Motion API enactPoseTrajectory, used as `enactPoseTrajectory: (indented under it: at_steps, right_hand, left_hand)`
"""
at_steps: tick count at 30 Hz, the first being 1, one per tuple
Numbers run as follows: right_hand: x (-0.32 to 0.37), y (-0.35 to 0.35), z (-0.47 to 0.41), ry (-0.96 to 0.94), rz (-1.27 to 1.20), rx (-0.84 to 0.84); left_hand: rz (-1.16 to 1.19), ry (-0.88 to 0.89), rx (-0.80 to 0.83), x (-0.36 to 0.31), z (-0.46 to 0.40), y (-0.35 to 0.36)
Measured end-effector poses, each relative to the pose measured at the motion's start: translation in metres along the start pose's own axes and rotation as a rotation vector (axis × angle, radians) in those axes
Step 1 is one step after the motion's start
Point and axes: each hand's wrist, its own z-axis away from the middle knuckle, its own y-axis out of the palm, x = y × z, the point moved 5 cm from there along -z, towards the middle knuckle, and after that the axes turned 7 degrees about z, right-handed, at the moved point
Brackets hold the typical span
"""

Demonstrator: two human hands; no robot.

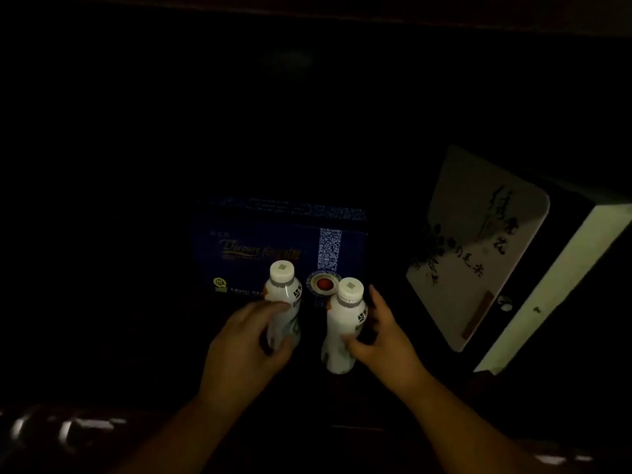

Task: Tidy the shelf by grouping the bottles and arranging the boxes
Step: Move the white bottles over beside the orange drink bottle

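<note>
Grouping bottles: left hand (pixel 246 340) wraps left bottle (pixel 284 292), right hand (pixel 386 343) loosely cups right bottle (pixel 343 323), surface (pixel 307 398) front edge. Next, I'd guess: nudge together, upright.

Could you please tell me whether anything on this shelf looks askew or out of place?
The white calligraphy box on the right looks askew: it is turned at an angle, unlike the blue box, which faces forward. The left bottle and right bottle stand roughly upright. The rest is too dark to judge.
</note>
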Motion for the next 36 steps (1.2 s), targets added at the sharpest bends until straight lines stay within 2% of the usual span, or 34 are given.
enactPoseTrajectory:
  at_steps: [2,4,8,14,19,23,27,32,36]
  right_hand:
    - [-0.003,0.005,-0.007,0.004,-0.016,0.006]
    - [-0.009,0.008,-0.009,0.006,-0.005,0.01]
    - [-0.012,0.012,-0.012,0.001,0.006,-0.043]
    - [-0.005,0.009,-0.012,0.012,-0.088,-0.139]
    - [0.012,-0.011,0.004,0.008,-0.119,-0.211]
    - [0.031,-0.044,0.029,-0.022,-0.126,-0.255]
    - [0.037,-0.079,0.065,-0.04,-0.112,-0.262]
    - [0.026,-0.128,0.114,-0.047,-0.078,-0.318]
    - [0.003,-0.18,0.153,-0.039,-0.062,-0.351]
  left_hand:
    - [0.008,0.04,0.109,-0.001,0.002,0.016]
    - [0.052,-0.012,0.221,0.003,0.009,0.036]
    - [0.166,-0.082,0.314,0.007,0.006,0.07]
    - [0.323,-0.114,0.29,-0.002,-0.002,0.092]
    - [0.395,-0.063,0.239,-0.023,-0.005,0.092]
    - [0.496,-0.068,0.309,-0.045,-0.01,0.095]
    - [0.531,0.003,0.381,-0.078,-0.003,0.106]
    - [0.563,0.075,0.392,-0.131,0.021,0.133]
    - [0.626,0.058,0.416,-0.178,0.04,0.174]
